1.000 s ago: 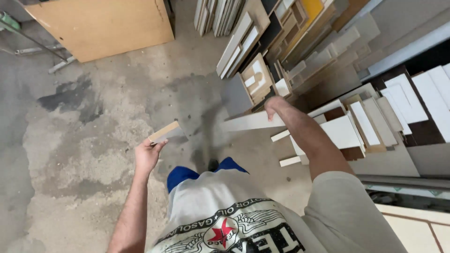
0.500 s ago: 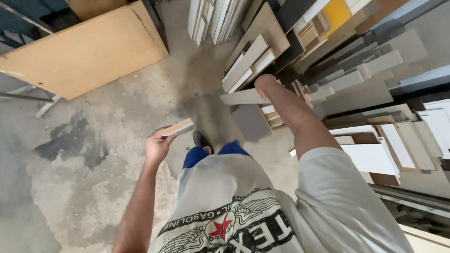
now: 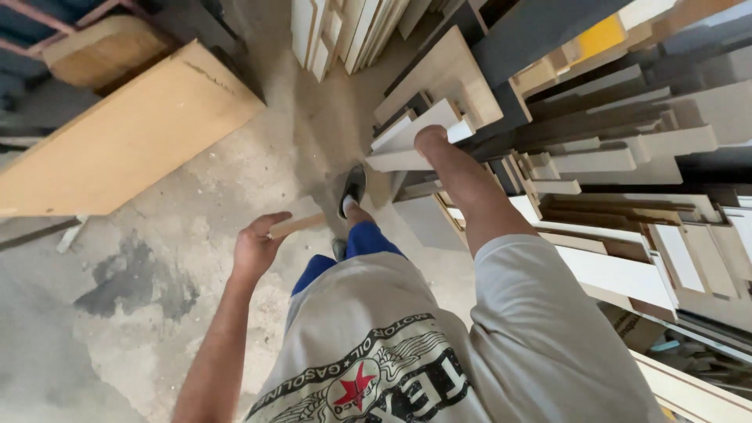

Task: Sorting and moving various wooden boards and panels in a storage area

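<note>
**Offcuts in both hands beside the board stacks**

Boards fill the right side of my view: many panels and strips in white, grey, dark brown and yellow stand packed on edge in the rack of boards (image 3: 627, 157), too many for me to count. I see no box or bin; this rack is the only thing that holds anything, and it holds only board pieces.

My left hand (image 3: 254, 247) is closed around one small wooden block (image 3: 296, 222); the thumb and fingers pinch it at its near end, and the block points away over the concrete floor (image 3: 157, 258). My right hand (image 3: 429, 142) is up at the rack, pressed on one white panel (image 3: 411, 141) that sticks out from the stack. The fingers are behind the panel, so I cannot tell if they are curled around it or only lie on it.

On the left, one large light-brown board (image 3: 125, 141) lies tilted, with one thicker piece above it. One more bundle of pale boards (image 3: 337, 31) stands at the top. One dark stain (image 3: 133, 278) marks the floor. One shoe (image 3: 352, 188) shows below the hands.
</note>
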